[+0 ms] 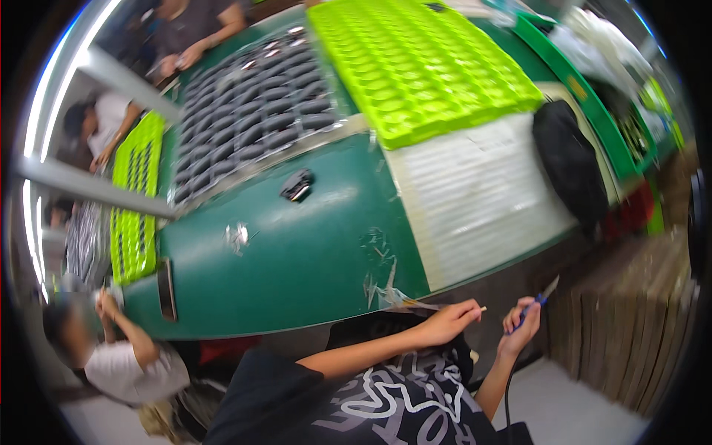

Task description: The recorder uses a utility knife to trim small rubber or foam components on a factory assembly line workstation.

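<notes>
My left hand [454,322] is closed, and the tip of a small pale stick-like piece [483,308] pokes out past its fingertips. To its right, my right hand [521,326] is wrapped round a blue-handled tool [546,291] with a pointed metal tip, which points up and away. I cannot make out its exact kind. Both hands are apart, in front of the table's near edge. Scraps of clear plastic film [393,297] lie at that edge, close to my left hand. A small black part [298,185] sits farther off on the green tabletop [297,259].
A grey tray [252,104] and a bright green moulded tray [430,67] lie at the back. White foam sheeting [475,200], a black bag [567,159] and a green bin [586,96] are on the right. Stacked cardboard [623,311] stands below. A person [133,367] works at left.
</notes>
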Demonstrator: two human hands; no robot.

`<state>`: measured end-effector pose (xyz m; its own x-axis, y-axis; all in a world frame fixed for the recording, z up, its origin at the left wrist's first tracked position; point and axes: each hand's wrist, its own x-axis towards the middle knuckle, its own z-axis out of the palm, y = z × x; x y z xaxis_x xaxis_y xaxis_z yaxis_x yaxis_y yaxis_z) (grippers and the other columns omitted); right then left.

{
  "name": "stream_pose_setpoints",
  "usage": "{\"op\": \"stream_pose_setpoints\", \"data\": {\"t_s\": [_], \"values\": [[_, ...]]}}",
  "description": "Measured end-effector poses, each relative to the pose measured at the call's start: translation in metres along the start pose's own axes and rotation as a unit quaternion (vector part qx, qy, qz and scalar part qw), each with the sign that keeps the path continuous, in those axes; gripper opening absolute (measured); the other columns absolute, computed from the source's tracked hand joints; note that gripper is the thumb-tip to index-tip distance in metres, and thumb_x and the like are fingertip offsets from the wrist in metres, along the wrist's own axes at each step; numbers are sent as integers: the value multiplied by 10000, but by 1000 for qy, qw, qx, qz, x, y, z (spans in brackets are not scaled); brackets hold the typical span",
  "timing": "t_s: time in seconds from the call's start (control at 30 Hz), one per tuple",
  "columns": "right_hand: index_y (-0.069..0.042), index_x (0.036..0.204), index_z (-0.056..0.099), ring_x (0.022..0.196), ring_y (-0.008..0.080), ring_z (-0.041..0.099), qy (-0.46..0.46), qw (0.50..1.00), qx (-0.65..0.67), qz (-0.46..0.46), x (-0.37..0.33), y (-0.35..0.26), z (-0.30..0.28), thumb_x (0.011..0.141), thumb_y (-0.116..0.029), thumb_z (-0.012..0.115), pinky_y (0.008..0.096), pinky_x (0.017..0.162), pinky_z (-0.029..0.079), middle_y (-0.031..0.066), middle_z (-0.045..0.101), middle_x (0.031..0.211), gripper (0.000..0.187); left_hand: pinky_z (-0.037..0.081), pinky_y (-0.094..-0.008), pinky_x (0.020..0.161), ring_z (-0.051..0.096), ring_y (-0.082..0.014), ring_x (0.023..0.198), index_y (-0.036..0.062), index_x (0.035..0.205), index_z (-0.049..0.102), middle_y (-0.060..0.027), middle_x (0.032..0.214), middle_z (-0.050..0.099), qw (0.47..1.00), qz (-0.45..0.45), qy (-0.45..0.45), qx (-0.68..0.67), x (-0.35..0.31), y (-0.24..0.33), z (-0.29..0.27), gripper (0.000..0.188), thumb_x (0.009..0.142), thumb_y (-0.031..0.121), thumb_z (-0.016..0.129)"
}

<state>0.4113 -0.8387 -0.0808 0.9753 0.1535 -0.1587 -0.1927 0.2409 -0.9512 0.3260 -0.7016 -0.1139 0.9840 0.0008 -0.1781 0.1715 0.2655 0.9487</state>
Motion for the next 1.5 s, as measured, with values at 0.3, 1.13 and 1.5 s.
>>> {"op": "stream_pose_setpoints", "data": {"t_s": [0.3, 1.13, 1.5], "values": [[-82, 648, 384, 430, 53, 323, -56, 990, -130, -13, 39, 18, -36, 916, -218, 467, 201, 414, 254, -13, 359, 513, 312, 390, -327, 548, 482, -204, 548, 49, 865, 493, -90, 606, 486, 988, -34, 93, 115, 23, 3, 30, 271, 924, 295, 394], [27, 703, 571, 394, 221, 380, 1, 899, -428, -88, 7, 60, -50, 690, -40, 630, 281, 431, 336, 158, 410, 506, 91, 323, -255, 492, 366, -98, 534, 8, 764, 484, -45, 568, 402, 979, -100, 97, 146, 44, -11, 25, 173, 891, 123, 457], [-44, 556, 504, 471, 348, 507, -36, 885, -462, -48, 3, 72, -49, 731, -139, 637, 378, 414, 371, 152, 490, 494, 240, 350, -261, 489, 409, -126, 499, 1, 773, 507, -75, 561, 447, 968, -99, 85, 216, 51, -3, 22, 142, 869, 103, 487]]}}
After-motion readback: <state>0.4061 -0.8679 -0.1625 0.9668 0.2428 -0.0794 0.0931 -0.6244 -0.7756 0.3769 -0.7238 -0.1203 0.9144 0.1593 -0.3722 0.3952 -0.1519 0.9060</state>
